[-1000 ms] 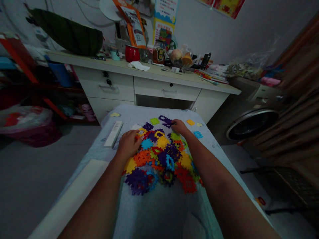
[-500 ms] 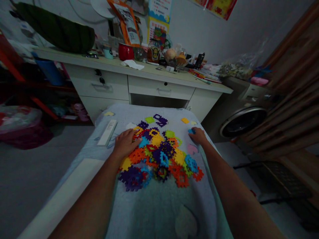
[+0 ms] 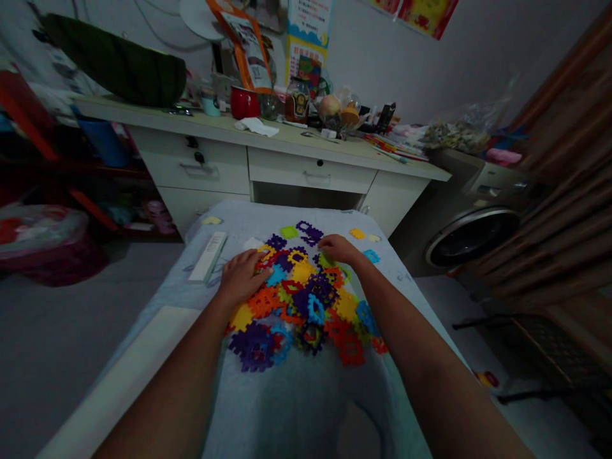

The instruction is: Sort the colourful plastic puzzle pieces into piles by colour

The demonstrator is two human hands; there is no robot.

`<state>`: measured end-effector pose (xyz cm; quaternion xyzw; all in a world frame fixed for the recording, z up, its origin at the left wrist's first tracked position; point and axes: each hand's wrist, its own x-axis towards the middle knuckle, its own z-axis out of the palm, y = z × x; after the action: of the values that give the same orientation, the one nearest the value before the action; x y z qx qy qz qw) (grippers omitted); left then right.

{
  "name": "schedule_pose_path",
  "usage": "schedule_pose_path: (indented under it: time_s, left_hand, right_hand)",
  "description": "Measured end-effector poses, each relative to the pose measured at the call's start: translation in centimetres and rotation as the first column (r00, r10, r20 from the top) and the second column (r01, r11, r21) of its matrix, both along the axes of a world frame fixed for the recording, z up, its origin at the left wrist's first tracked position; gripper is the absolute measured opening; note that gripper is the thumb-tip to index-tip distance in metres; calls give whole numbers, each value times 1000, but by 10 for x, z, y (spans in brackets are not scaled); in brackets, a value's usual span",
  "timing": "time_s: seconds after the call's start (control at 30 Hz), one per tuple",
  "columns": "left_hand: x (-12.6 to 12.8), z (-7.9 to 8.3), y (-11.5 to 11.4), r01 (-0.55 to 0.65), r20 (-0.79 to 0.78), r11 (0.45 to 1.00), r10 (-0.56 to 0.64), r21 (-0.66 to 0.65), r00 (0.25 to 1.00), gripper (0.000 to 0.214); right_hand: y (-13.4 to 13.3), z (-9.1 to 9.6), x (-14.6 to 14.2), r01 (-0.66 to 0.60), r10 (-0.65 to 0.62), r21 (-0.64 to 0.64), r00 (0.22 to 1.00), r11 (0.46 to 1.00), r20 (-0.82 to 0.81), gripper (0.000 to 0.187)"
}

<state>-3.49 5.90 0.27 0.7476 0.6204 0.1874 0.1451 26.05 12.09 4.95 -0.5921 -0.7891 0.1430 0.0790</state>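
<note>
- Shifting from the outlying blue piece [image 3: 371,256], the right hand [image 3: 336,247] is partly covering a green piece [image 3: 326,261] at the pile's [image 3: 303,273] one o'clock; I cannot tell its grip.
- Left hand [image 3: 240,274] is resting loosely open at ten o'clock.

Right grip [image 3: 338,249] off blue piece [image 3: 371,256], now at lime-green piece [image 3: 326,261]

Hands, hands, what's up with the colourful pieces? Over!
Left hand at left edge of colourful pieces. Right hand by green piece, grip unclear. Pieces heaped, overlapping. Nothing visibly blocking.
</note>
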Motion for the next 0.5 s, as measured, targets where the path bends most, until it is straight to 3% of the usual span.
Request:
schedule_pose_path:
  time_s: [0.1,0.2,0.37,0.5]
  left_hand:
    - [-1,2,0,7,-10,1000,-7,-13,1000,55]
    - [-1,1,1,14,-15,1000,-15,-19,1000,56]
    - [-2,-2,2,16,-16,1000,-16,-11,1000,57]
    - [-2,-3,2,17,-27,1000,-17,-5,999,57]
  right_hand:
    - [11,-2,-24,-44,46,-41,998,998,45,29]
    - [14,-6,-33,-1,2,-32,999,999,36,32]
    - [3,-5,-20,93,-91,52,995,994,-42,38]
    - [-14,1,2,158,-155,21,985,987,-77,38]
